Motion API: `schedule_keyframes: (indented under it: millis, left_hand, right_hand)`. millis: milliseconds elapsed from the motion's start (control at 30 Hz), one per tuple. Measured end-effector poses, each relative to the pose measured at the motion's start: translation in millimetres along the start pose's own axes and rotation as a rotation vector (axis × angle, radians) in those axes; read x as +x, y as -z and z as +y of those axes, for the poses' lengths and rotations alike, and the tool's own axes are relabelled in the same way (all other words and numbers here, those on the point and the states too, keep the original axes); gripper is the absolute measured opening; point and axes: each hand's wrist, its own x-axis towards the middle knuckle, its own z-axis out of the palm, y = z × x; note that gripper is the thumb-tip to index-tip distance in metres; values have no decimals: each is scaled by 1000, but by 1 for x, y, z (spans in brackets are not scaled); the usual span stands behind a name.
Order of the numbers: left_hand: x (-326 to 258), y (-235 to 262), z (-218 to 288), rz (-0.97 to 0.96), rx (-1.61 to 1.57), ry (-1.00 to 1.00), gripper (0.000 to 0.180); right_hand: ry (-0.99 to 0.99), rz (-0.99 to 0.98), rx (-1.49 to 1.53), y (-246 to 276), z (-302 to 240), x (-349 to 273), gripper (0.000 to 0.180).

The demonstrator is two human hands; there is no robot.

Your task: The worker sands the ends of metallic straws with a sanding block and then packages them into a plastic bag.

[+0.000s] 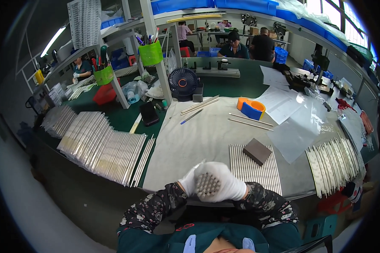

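A bundle of metal rods [208, 185] is being gripped end-on, pointing at the camera, by both gloved hands: right hand [226, 183] wrapped around it, left hand [189, 181] beside.

— How many green pen cups [150, 53] do we count?
— Two, plus one black desk fan [183, 82] and one grey block [257, 151].
— And gloved hands [217, 182]?
— We see two, clasping one rod bundle [208, 186].
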Motion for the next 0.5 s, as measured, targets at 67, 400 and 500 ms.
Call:
schedule_keyframes:
  millis: [67, 400, 500]
  left_hand:
    - [24, 3, 6, -10, 465, -76, 47]
    - [7, -97, 14, -112, 1363, -1051, 33]
    - [22, -83, 14, -177, 1425, -1261, 36]
  right_hand:
    - [318, -238, -145, -15, -15, 9, 24]
    - [805, -482, -1183, -1, 49, -5, 14]
    - [773, -369, -1295, 19, 68, -17, 17]
